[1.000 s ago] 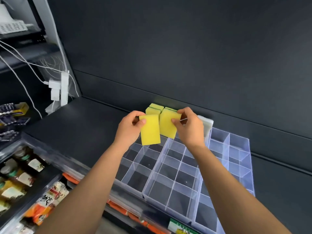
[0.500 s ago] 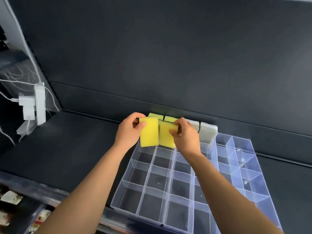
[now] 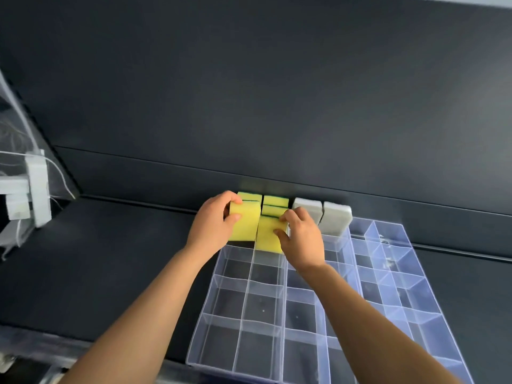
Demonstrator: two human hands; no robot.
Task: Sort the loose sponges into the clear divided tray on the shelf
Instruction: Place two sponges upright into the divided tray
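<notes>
**shelfwatcher:** Both forearms reach up and forward from the bottom edge, over the clear tray (image 3: pixel 266 325), which lies flat on the dark shelf (image 3: pixel 110 259). The left arm comes in from the lower left, wrist slightly bent, and the left hand (image 3: pixel 214 225) sits just off the tray's far left corner. The right arm crosses straight over the middle compartments, and the right hand (image 3: pixel 300 239) is at the tray's far edge.

**trayguy:** What are the hands actually doing?

**shelfwatcher:** Left hand is curled around a yellow sponge (image 3: pixel 245 224), thumb on the front face, fingers wrapped over the top and left side. It stands upright at the tray's far left corner; whether it's fully down in the compartment I can't tell. Right hand pinches a second yellow sponge (image 3: pixel 267 235) by its right edge, fingertips pressed into the foam, thumb hidden. That one stands upright one compartment to the right, touching the first sponge.

**trayguy:** And the rest?

**shelfwatcher:** Behind those two, in the tray's far row against the back wall (image 3: pixel 277 106), more yellow-and-green sponges (image 3: pixel 275 202) stand on edge. Right of them, past the right hand's knuckles, two white sponges (image 3: pixel 321 217) stand side by side. The near compartments of the tray hold nothing.
</notes>
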